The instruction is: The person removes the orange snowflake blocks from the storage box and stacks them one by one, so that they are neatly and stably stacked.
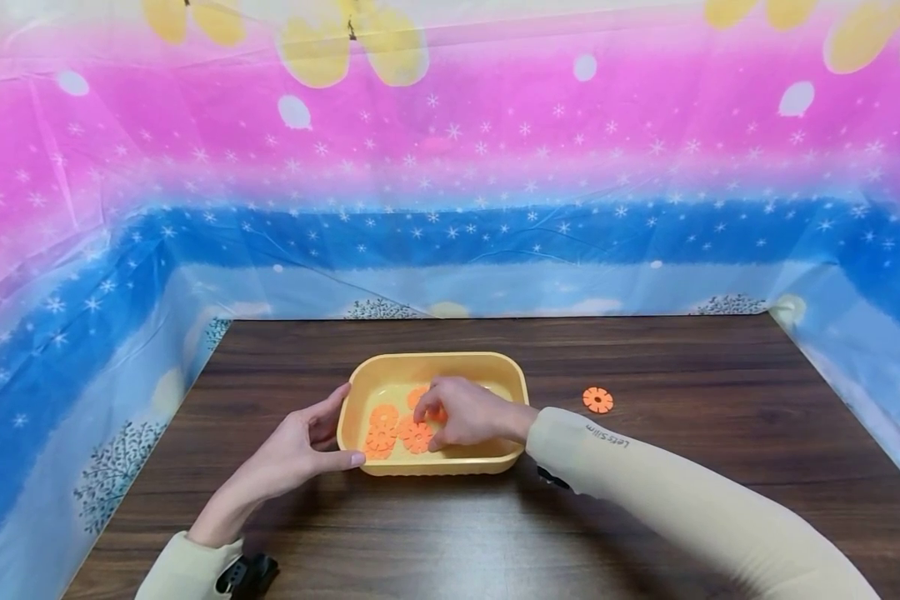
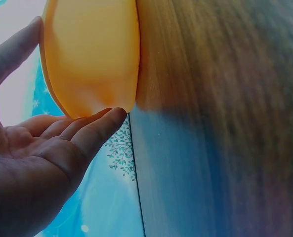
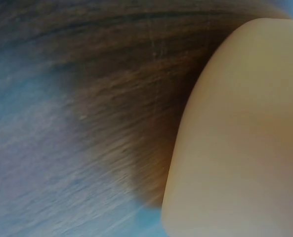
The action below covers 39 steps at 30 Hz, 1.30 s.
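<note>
A yellow plastic bin (image 1: 432, 468) stands on the table with several orange notched discs (image 1: 382, 435) lying at its left and middle. My left hand (image 1: 288, 450) rests against its left end, thumb on the front rim; in the left wrist view the fairly straight fingers of the left hand (image 2: 52, 153) touch the bin (image 2: 92, 54). Inside the bin, my right hand (image 1: 468, 412) reaches down over the discs, its bent fingers and thumb apart, partly covering some of them. The right wrist view has only the outer wall of the bin (image 3: 240, 138), no hand.
A single orange disc (image 1: 597, 400) lies on the dark wooden table (image 1: 667, 367) right of the bin. A patterned pink and blue cloth (image 1: 495, 233) hangs behind the table and along both sides.
</note>
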Tool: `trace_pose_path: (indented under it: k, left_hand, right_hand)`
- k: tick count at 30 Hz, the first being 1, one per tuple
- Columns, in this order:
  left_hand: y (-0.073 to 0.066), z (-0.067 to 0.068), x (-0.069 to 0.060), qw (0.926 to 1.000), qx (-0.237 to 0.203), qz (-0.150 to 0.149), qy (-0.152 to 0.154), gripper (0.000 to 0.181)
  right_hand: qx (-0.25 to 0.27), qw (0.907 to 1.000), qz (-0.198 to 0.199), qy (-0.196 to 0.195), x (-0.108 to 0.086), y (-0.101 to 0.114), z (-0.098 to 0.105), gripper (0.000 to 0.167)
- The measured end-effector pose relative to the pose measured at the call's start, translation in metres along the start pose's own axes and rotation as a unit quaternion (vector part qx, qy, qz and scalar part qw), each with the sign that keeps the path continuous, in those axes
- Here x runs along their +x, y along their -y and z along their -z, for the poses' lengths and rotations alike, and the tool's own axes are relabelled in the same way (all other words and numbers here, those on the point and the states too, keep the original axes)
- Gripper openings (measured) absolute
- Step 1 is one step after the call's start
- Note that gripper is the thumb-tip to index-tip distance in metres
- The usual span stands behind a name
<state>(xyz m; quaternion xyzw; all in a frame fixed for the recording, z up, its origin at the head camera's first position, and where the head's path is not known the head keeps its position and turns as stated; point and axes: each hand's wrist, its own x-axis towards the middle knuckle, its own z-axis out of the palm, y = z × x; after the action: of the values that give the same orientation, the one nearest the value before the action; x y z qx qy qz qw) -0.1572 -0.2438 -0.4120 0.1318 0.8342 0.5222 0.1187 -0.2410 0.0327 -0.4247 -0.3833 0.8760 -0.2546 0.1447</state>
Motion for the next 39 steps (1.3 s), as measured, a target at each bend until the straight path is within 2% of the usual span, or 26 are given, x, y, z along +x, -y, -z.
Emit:
trace_pose_path:
  k: [10, 19, 28, 39]
  left_hand:
    - [-0.0002, 0.0002, -0.0012, 1.0, 0.001, -0.002, 0.0, 0.1]
    - [0.0018, 0.0005, -0.0012, 0.9999, -0.005, -0.014, -0.001, 0.101]
    - [0.003, 0.0005, -0.0009, 0.9997, -0.016, -0.017, 0.0, 0.102]
    - [0.0008, 0.0005, -0.0012, 0.9998, -0.016, -0.011, 0.002, 0.101]
  right_hand:
    - [0.025, 0.9996, 0.011, 0.007, 0.0011, -0.0025, -0.0004, 0.039]
    - [0.02, 0.9995, 0.025, -0.002, 0.0032, -0.0031, -0.0016, 0.034]
    - [0.07, 0.9972, 0.027, 0.007, 0.0025, -0.003, -0.0034, 0.038]
    - [0.057, 0.9976, 0.028, 0.027, 0.0005, -0.0062, -0.002, 0.042]
